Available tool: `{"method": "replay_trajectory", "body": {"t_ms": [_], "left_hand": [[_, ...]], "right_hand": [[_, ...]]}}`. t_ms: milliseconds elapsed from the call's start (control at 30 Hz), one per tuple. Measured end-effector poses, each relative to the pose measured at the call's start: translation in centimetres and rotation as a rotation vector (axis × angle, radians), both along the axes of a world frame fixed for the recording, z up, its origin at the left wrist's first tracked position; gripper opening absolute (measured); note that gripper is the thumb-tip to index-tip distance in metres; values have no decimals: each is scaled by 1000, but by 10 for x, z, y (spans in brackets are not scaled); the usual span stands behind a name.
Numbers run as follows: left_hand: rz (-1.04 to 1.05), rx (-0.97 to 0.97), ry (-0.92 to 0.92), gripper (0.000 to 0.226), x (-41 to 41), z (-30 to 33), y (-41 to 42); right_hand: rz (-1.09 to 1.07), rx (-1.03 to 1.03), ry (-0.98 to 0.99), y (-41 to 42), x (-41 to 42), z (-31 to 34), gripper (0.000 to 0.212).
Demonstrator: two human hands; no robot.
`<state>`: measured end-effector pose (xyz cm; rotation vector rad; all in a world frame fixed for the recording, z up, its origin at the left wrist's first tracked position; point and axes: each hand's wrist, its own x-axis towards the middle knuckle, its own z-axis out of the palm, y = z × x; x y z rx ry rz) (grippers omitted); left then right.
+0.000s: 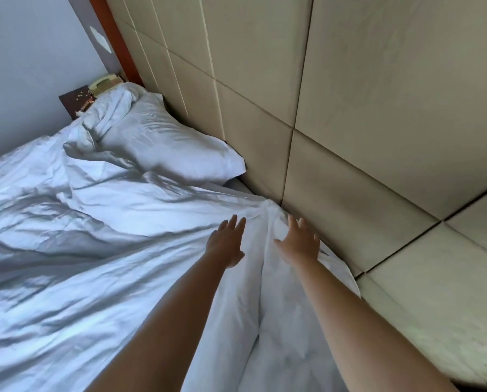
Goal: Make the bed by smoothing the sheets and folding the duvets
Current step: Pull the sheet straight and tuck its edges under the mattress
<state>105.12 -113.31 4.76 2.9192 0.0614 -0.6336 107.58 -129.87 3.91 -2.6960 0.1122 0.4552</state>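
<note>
Beside headboard: hands flat (fingers straight) on duvet.

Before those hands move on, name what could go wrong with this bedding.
Both hands, left hand and right hand, lie flat on a raised fold of the white duvet; pushing may just shift the wrinkle along. Tugging toward the headboard could drag the crumpled pillow askew.

A tall beige padded headboard of square panels meets a pale grey wall; beside it, a dark wooden nightstand (carrying a beige telephone).
</note>
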Motion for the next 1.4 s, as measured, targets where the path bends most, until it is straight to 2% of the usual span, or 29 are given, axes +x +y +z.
{"method": "replay_trajectory", "body": {"t_ms": [167,333,567,700,833,933,1000,1133,1300,1400], "left_hand": [[-48,-38,-22,89,-26,9,-19],[-152,-80,-6,93,-67,7,-50],[-237,-93,45,93,-99,-12,-86],[-233,-133,175,92,-118,-50,-110],[-271,-200,351,100,-134,-94,-136],[-266,-216,408,115,-134,-123,-153],[-225,-197,411,121,-132,-140,-161],[-120,-183,363,117,-137,-165,-160],[36,-268,272,107,-146,-171,-144],[103,-458,197,106,-152,-155,-137]], "right_hand": [[-73,28,-16,-21,-36,11,70],[-130,30,58,-46,-95,9,69],[-225,74,113,-81,-143,-16,68],[-300,82,184,-109,-165,-54,66],[-448,143,248,-144,-178,-94,71],[-607,279,316,-166,-178,-121,83],[-761,492,321,-171,-176,-141,89],[-1049,917,347,-158,-175,-160,98],[-942,1049,506,-128,-184,-135,78],[-843,984,312,-106,-188,-103,77]]}}
